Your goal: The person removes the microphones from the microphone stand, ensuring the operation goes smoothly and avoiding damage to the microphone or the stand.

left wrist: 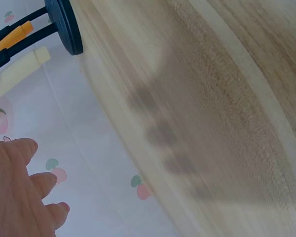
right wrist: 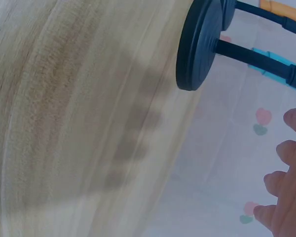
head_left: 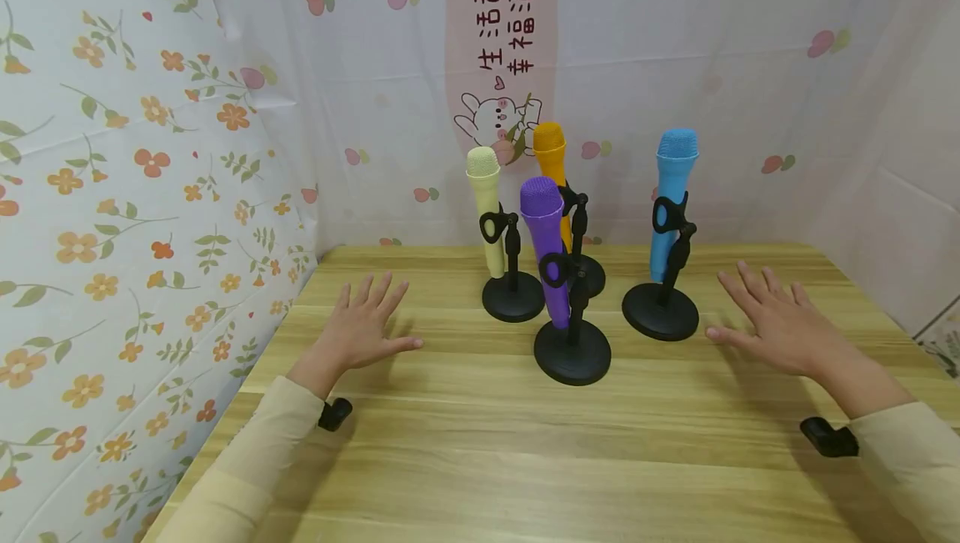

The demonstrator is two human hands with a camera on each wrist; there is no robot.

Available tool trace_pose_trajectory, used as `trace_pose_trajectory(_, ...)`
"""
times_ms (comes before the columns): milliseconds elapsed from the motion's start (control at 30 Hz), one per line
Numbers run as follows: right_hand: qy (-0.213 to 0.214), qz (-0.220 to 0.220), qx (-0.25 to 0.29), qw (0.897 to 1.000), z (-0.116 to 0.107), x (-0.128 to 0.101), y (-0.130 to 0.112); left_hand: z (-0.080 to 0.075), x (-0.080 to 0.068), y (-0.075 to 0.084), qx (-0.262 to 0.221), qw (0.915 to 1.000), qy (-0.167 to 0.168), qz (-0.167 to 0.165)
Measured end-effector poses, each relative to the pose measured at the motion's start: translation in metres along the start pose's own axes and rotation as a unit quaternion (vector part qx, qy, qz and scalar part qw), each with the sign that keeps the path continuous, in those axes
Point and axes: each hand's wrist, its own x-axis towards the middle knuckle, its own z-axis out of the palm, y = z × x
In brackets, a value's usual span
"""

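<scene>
**Both hands spread above the table, four microphones ahead**

Now your left hand (head_left: 360, 328) hovers flat over the wooden table (head_left: 465, 460), fingers straight and spread, its grip wide and holding nothing. Your right hand (head_left: 776, 326) does the same on the right side, grip wide, palm down, nothing in it. Between them, a little farther off, stand four microphones on black round stands. The purple microphone (head_left: 546, 247) is nearest, in the middle. The cream microphone (head_left: 489, 209) stands far left of it, the orange microphone (head_left: 553, 172) behind, and the blue microphone (head_left: 671, 197) to the right, its stand base (head_left: 660, 311) just beside your right thumb. Flowered cloth (head_left: 112, 193) hangs on the left.
</scene>
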Motion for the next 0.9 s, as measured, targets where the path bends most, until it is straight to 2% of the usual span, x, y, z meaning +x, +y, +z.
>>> trace_pose_trajectory(300, 0.012, -0.022, -0.003, 1.000, -0.007, -0.002, -0.008, -0.002, 0.000, 0.002, 0.016, 0.9998, 0.002, 0.010)
trace_pose_trajectory(433, 0.017, -0.026, 0.000, 1.000, -0.010, -0.002, -0.015, -0.006, 0.000, 0.005, 0.011, 0.9996, 0.014, 0.023)
trace_pose_trajectory(667, 0.063, -0.063, 0.006, 0.996, -0.010, 0.000, -0.026, -0.010, 0.003, 0.009, -0.020, 0.9989, 0.023, 0.036)
trace_pose_trajectory(767, 0.084, -0.085, 0.006, 0.993, -0.009, 0.002, -0.030, -0.010, 0.004, 0.011, -0.036, 0.9977, 0.037, 0.044)
trace_pose_trajectory(900, 0.108, -0.107, 0.007, 0.988, -0.006, 0.004, -0.038, -0.009, 0.007, 0.015, -0.058, 0.9938, 0.072, 0.062)
